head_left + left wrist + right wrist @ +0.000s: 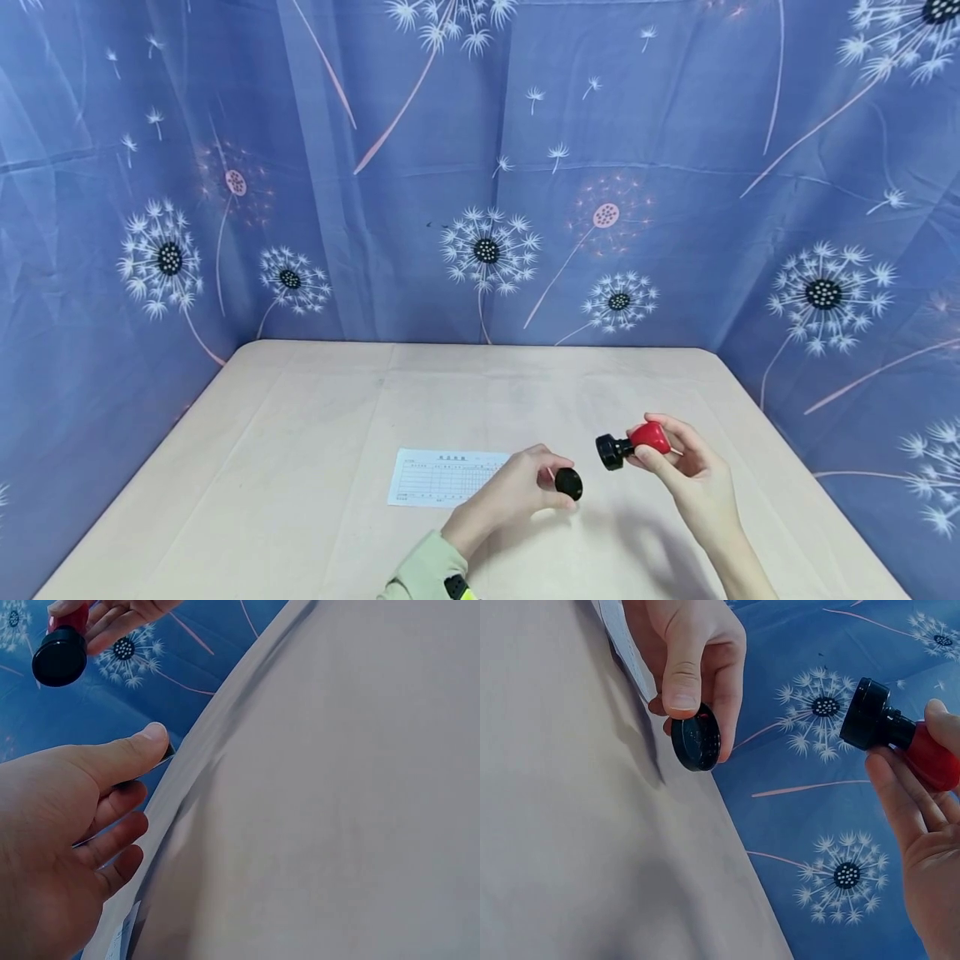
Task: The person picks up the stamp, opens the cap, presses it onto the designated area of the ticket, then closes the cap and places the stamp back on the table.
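Note:
My right hand (697, 483) grips a stamp (649, 437) by its red handle, its black round head pointing left above the table. In the right wrist view the stamp (877, 724) lies on its side in the fingers. Between thumb and fingers, my left hand (513, 487) pinches a round black cap (568, 483). The right wrist view shows the cap's (697, 740) hollow inside. Cap and stamp are apart, a short gap between them. A printed paper form (431, 479) lies on the table, its right part hidden behind the left hand.
The table (300, 417) has a pale cloth cover. Blue curtains (405, 208) with a dandelion print stand behind it and along both sides. A green sleeve (427, 567) and a dark band with a yellow strip (457, 587) are at the left wrist.

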The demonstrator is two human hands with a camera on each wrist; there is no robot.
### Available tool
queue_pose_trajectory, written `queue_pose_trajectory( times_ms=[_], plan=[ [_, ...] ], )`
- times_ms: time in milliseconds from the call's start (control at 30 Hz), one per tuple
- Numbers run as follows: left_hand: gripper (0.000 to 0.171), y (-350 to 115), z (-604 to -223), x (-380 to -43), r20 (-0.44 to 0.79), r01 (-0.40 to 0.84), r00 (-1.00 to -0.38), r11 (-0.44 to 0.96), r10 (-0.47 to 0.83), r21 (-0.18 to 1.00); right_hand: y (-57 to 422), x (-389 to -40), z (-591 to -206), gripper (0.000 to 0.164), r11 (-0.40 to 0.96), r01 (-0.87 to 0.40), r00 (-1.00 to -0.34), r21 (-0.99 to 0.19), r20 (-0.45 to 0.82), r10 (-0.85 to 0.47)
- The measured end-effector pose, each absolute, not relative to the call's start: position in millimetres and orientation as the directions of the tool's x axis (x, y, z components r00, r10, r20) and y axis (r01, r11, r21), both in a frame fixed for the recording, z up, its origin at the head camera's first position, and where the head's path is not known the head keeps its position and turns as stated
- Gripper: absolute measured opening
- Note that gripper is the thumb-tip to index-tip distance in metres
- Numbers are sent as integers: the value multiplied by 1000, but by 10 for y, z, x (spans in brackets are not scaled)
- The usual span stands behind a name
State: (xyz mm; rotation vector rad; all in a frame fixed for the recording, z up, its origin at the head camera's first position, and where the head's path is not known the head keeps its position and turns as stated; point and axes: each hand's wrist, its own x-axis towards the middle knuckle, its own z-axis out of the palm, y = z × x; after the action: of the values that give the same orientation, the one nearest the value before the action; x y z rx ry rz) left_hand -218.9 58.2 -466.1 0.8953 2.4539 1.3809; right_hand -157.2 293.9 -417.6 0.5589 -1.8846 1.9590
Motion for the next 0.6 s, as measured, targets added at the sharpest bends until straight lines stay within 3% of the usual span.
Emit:
queue_pose_trajectory(
  times_ms=[600],
  plan=[
    [51,571,-4718,-2165,159,503,-765,426,624,752,2905,-1566,-4170,43,-65,-544,-837,-837,546,-28]
  ],
)
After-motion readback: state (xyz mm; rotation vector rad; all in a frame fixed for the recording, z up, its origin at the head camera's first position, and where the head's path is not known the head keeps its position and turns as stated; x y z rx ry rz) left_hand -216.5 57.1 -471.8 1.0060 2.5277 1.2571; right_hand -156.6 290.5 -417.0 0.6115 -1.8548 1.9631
